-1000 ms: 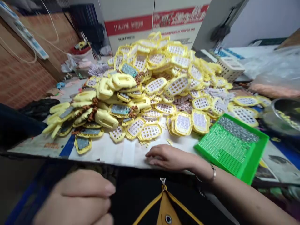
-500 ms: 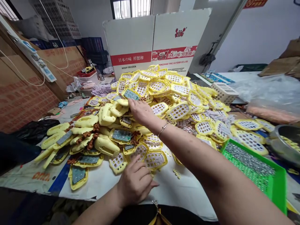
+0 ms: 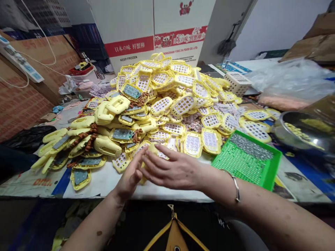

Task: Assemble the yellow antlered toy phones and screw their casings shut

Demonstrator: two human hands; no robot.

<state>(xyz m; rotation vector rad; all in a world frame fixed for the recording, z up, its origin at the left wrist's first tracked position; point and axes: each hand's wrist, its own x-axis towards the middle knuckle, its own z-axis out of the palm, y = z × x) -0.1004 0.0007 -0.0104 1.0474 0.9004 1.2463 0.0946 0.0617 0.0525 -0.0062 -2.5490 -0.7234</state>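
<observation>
A big heap of yellow plastic keypad shells point(image 3: 167, 94) covers the table in front of me. My left hand point(image 3: 130, 175) and my right hand point(image 3: 172, 169) meet at the near edge of the heap, fingers stretched out. Between them sits a yellow shell point(image 3: 152, 150), mostly hidden by my fingers; both hands touch it. A bracelet is on my right wrist. To the right lies a green perforated tray point(image 3: 246, 162) with small silver pieces in its far part.
A metal bowl point(image 3: 300, 130) stands at the right. Behind the heap rises an open cardboard box point(image 3: 154, 38). A white basket point(image 3: 237, 82) and plastic bags lie back right. A power strip point(image 3: 21, 62) hangs at the left wall.
My right hand has come back from the top of the heap to the near edge. Both hands now meet around one yellow shell. The camera tilted down a little.
</observation>
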